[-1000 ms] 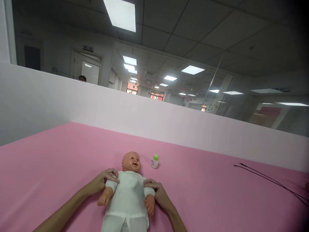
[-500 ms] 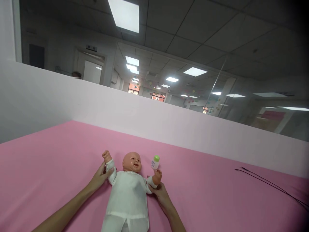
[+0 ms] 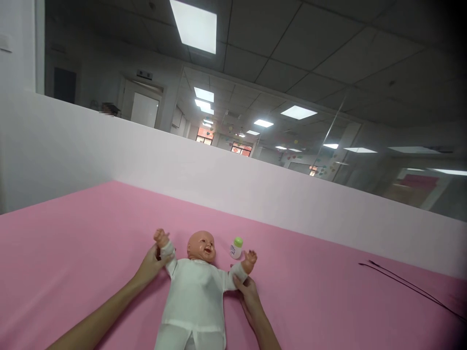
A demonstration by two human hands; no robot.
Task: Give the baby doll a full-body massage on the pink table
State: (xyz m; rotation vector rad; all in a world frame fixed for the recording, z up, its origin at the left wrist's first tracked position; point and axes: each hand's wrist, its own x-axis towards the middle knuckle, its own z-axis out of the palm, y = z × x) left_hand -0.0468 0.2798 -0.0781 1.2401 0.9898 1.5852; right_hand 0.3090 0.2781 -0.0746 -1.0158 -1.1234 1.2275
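Note:
A baby doll (image 3: 197, 287) in a white top and white trousers lies on its back on the pink surface (image 3: 314, 291), its head away from me and both arms raised outward. My left hand (image 3: 151, 266) is closed round the sleeved arm at the left of the view, just below the doll's hand. On the other side, my right hand (image 3: 249, 293) grips the other sleeve near the wrist, thumb on top and fingers partly hidden underneath. Beside the doll's head stands a small white bottle (image 3: 236, 249) with a green cap, near the doll's raised right-side hand.
Two thin black cords (image 3: 408, 284) lie on the pink surface at the right. Behind it runs a low white wall (image 3: 204, 175) with glass above. Past the glass, the top of a person's head (image 3: 108, 109) shows at the left.
My right hand has moved the doll's arm outward to the right and straightened it. My left hand keeps its hold with little movement. The view has shifted slightly.

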